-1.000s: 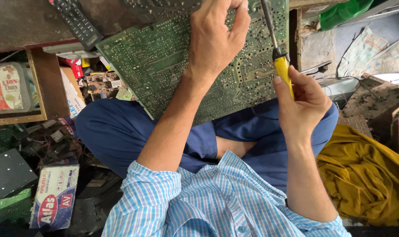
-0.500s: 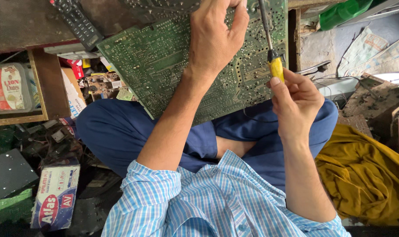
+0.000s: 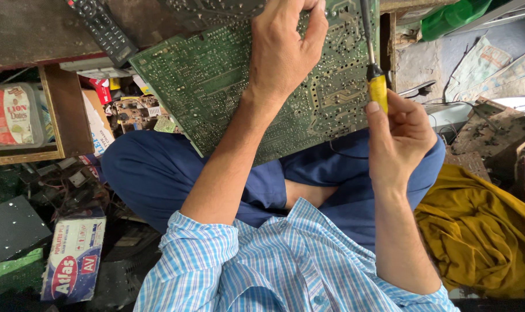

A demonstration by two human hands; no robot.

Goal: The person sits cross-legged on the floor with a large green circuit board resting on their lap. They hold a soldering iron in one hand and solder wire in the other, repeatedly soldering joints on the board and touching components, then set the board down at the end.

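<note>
Surroundings: a black remote control (image 3: 103, 29) lies at 11 o'clock on the dark table (image 3: 25, 32); a small brown circuit board (image 3: 138, 112) sits just beside the knee, a printed carton (image 3: 71, 260) at 8 o'clock, and a mustard cloth (image 3: 482, 237) at 4 o'clock. The large green circuit board (image 3: 216, 81) rests tilted across the lap in blue trousers (image 3: 158, 173). The left hand (image 3: 285, 49) lies on the board, fingers curled over its far edge. At 3 o'clock of it, the right hand (image 3: 398, 136) is closed around the yellow-handled screwdriver (image 3: 375, 81), whose shaft crosses the board's right edge.
</note>
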